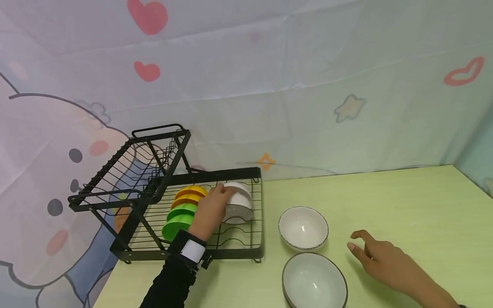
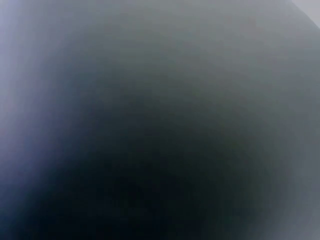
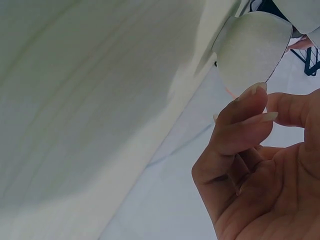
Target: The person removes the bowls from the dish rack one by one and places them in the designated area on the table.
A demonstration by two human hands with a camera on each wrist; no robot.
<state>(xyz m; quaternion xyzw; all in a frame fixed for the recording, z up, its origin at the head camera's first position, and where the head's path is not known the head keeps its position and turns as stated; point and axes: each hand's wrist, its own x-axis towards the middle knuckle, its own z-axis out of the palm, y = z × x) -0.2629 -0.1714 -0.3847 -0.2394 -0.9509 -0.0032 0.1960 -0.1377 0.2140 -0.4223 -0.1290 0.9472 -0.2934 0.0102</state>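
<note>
My left hand (image 1: 211, 209) reaches into the black dish rack (image 1: 256, 239) in the head view. Its fingertips pinch the rim of a white bowl (image 1: 242, 199) standing on edge; part of the grip is hidden. Another white bowl (image 1: 238, 212) leans in front of it. Left of the hand stand yellow bowls (image 1: 188, 198) and green bowls (image 1: 178, 226). The left wrist view is only a dark blur. My right hand (image 1: 389, 263) hovers over the table with fingers loosely curled, holding nothing. Nearest to it are a white bowl (image 1: 303, 228) and stacked white bowls (image 1: 315, 282).
The rack's raised upper tier (image 1: 127, 169) stands at the left, tilted on its legs. A pale green table (image 1: 416, 205) extends to the right. Behind it hangs a patterned cloth (image 1: 246, 107), close to the table's back edge.
</note>
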